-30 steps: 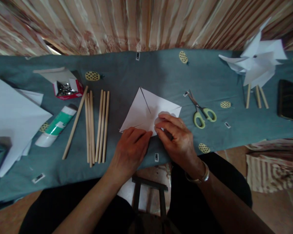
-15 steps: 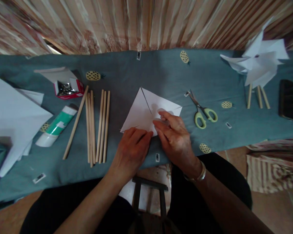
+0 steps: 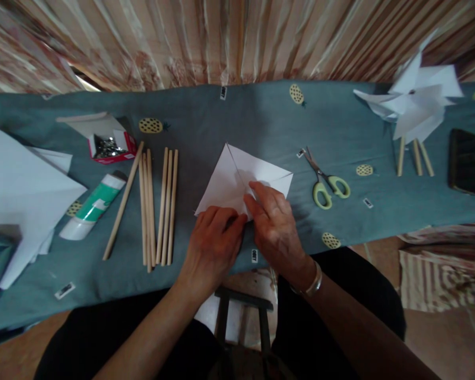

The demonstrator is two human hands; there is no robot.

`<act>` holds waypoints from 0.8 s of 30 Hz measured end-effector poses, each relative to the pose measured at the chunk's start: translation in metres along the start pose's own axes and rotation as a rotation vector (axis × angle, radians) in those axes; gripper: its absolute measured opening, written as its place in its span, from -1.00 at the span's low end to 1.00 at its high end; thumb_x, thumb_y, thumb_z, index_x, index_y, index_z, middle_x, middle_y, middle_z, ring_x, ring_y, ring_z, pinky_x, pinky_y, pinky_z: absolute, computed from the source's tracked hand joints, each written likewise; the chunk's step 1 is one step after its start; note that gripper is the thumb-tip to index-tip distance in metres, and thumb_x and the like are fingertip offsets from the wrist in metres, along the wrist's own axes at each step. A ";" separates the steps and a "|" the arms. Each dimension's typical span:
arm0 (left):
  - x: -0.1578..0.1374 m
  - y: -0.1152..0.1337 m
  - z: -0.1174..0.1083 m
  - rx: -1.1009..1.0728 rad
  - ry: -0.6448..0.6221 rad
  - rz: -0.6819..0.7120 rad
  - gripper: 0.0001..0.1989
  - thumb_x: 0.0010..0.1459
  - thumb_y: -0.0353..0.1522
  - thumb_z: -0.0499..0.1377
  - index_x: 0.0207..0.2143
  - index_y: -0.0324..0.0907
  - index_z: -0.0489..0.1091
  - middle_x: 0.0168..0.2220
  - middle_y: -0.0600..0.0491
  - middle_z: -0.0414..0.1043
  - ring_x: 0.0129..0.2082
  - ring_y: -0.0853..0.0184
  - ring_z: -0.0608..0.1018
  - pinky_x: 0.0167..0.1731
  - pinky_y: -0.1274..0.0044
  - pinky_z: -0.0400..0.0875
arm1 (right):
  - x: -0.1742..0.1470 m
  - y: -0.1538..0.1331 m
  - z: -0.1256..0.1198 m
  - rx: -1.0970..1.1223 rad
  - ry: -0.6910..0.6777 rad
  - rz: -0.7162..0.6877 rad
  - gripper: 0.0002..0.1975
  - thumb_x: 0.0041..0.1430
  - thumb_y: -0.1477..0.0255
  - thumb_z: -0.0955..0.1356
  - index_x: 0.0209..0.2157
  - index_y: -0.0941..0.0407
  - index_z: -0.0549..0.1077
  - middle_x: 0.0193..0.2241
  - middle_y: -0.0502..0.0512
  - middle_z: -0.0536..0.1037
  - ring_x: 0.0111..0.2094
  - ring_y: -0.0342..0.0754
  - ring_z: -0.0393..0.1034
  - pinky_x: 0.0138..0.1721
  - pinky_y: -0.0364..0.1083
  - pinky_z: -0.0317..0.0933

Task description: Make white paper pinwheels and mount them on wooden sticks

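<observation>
A square of white paper [image 3: 225, 179] with crease or cut lines lies on the cloth in front of me. My left hand [image 3: 216, 240] has its fingers curled onto the paper's near edge, holding it down. From the right, my right hand [image 3: 275, 224] presses on the paper, its thumb and forefinger close together near the middle, where the lines meet. The near corner is hidden under my hands. Scissors [image 3: 324, 182] with green handles lie partly open to the right of the paper.
On the left are several wooden sticks [image 3: 167, 206], a glue stick [image 3: 93, 207], a red box of metal fasteners [image 3: 110, 148] and more white sheets [image 3: 27, 184]. A paper pinwheel [image 3: 414, 100], sticks [image 3: 417, 157] and a phone [image 3: 464, 161] are at right. A curtain [image 3: 221, 42] hangs behind the table.
My right hand has moved slightly left and turned flatter over the paper, its fingers lower and closer together. My left hand has barely moved.
</observation>
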State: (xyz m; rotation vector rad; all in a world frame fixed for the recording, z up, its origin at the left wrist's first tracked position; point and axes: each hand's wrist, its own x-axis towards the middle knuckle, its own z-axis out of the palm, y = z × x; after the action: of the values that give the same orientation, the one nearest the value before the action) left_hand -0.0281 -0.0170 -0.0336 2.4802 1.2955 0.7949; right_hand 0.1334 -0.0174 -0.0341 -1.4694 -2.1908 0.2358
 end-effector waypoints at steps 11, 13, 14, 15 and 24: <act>0.002 -0.002 0.001 0.001 0.012 0.011 -0.84 0.31 -0.44 0.09 -0.17 -0.24 0.48 -0.25 -0.06 0.48 -0.27 0.23 0.44 -0.26 0.37 0.46 | -0.003 0.000 0.002 0.036 0.028 0.005 -0.60 0.34 0.61 0.15 0.12 0.25 0.40 0.15 0.37 0.45 0.20 0.18 0.29 0.16 0.24 0.29; 0.003 -0.002 0.001 0.008 0.015 0.026 -0.84 0.30 -0.45 0.10 -0.17 -0.27 0.48 -0.24 -0.08 0.49 -0.27 0.22 0.44 -0.27 0.37 0.47 | -0.001 0.005 -0.003 0.118 0.064 0.034 -0.61 0.32 0.60 0.15 0.10 0.24 0.42 0.12 0.35 0.47 0.19 0.13 0.32 0.18 0.20 0.29; 0.003 -0.001 0.000 0.014 0.015 0.033 -0.84 0.30 -0.46 0.11 -0.17 -0.29 0.48 -0.24 -0.09 0.49 -0.26 0.21 0.44 -0.27 0.37 0.48 | 0.001 0.008 -0.007 0.149 0.079 0.053 -0.60 0.32 0.59 0.16 0.10 0.23 0.42 0.12 0.32 0.47 0.19 0.11 0.33 0.19 0.19 0.29; 0.003 -0.001 0.000 0.020 0.017 0.038 -0.85 0.29 -0.47 0.12 -0.17 -0.30 0.48 -0.24 -0.10 0.49 -0.26 0.20 0.44 -0.27 0.37 0.48 | 0.003 0.013 -0.011 0.165 0.090 0.074 -0.59 0.32 0.58 0.16 0.12 0.19 0.41 0.12 0.29 0.48 0.19 0.09 0.33 0.20 0.19 0.28; 0.005 -0.005 -0.003 0.041 -0.012 0.057 -0.86 0.28 -0.48 0.13 -0.18 -0.28 0.49 -0.24 -0.08 0.51 -0.26 0.19 0.47 -0.27 0.35 0.48 | 0.021 0.052 -0.027 -0.014 0.023 0.122 -0.52 0.36 0.41 0.17 0.26 0.24 0.27 0.20 0.33 0.42 0.26 0.14 0.27 0.28 0.22 0.15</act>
State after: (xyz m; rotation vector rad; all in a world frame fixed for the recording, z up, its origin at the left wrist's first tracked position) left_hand -0.0311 -0.0100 -0.0313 2.5597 1.2547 0.7725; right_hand 0.1823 0.0193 -0.0255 -1.6081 -2.0908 0.2432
